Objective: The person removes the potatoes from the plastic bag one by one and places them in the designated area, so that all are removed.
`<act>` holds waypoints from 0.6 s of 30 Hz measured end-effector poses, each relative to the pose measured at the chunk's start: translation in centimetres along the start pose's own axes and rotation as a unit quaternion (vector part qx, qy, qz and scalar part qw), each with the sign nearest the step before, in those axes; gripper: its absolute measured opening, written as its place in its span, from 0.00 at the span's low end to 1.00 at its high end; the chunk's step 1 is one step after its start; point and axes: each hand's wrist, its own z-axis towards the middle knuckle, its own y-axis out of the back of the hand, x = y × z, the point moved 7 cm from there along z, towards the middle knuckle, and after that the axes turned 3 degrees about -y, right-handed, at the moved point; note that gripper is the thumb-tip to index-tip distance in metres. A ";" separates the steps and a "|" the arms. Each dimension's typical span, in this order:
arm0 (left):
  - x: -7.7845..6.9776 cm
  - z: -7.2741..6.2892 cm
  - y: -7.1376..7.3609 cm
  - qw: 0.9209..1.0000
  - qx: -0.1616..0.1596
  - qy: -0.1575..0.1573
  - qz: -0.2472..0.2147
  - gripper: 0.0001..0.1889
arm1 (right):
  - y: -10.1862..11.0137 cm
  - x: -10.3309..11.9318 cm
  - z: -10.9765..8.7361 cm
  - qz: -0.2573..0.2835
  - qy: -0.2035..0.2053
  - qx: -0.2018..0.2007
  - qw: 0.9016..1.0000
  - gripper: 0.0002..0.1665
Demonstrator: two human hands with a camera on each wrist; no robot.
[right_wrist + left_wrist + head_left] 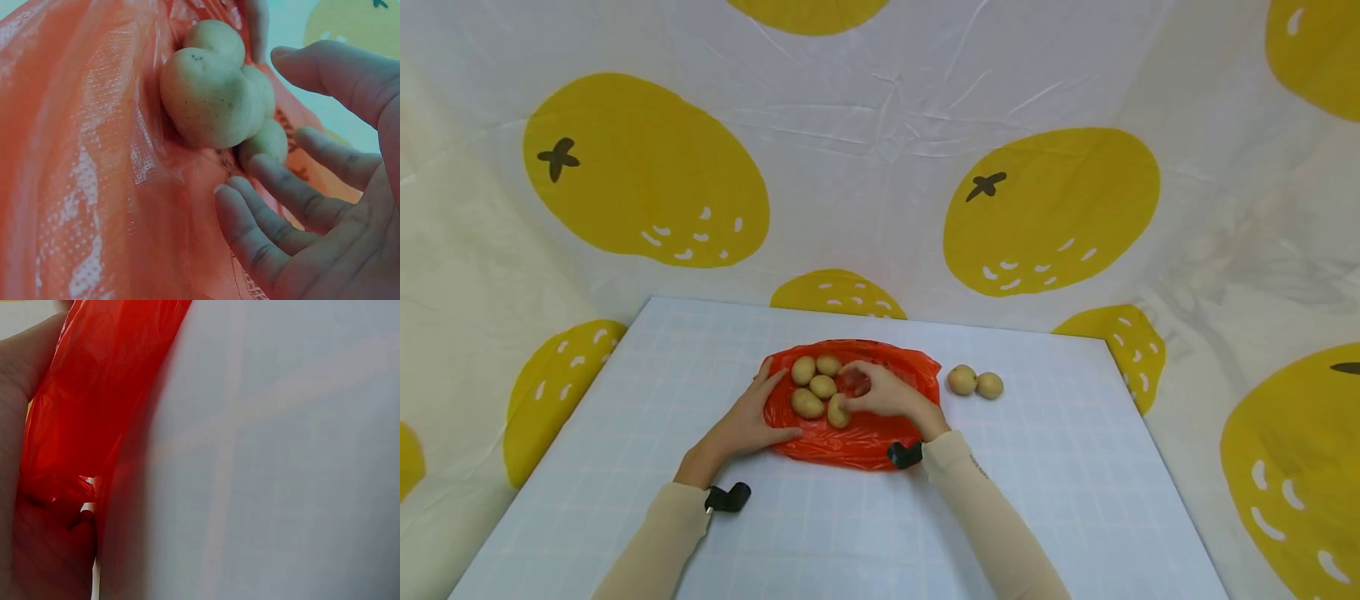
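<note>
Five potatoes (822, 387) on the red bag (876, 437), two outside.
The five lie grouped on its left part; two potatoes (962, 380) to its right, on the table (1052, 467), appear to be the remainder. Your left hand (756, 419) spreads along the bag's left edge, no grip visible; your right hand (882, 390) is released, fingers parted, just beside the group's right side; contact cannot be confirmed.

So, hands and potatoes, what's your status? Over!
Left hand touching bag; right hand above it, holding nothing. Five potatoes on bag, two others beside. Nothing seems in the way.
</note>
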 end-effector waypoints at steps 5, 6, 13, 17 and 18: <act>0.1 0.1 0.0 1.000 0.001 0.003 0.002 0.59 | -0.3 -0.1 0.2 0.002 0.002 0.014 1.000 0.29; 0.1 0.1 0.0 1.000 0.001 0.003 0.003 0.59 | -0.4 -0.2 0.3 0.001 0.001 0.016 1.000 0.28; 0.2 0.2 -0.1 1.000 0.005 0.004 0.002 0.60 | -1.0 -0.5 0.2 -0.021 -0.012 0.024 0.999 0.28; 0.3 0.2 -0.2 1.000 0.005 0.007 0.001 0.60 | -1.3 -0.7 0.3 -0.028 -0.011 0.029 0.999 0.27; 0.4 0.2 -0.2 1.000 0.005 0.007 0.002 0.60 | -1.4 -0.7 0.3 -0.030 -0.009 0.031 0.999 0.27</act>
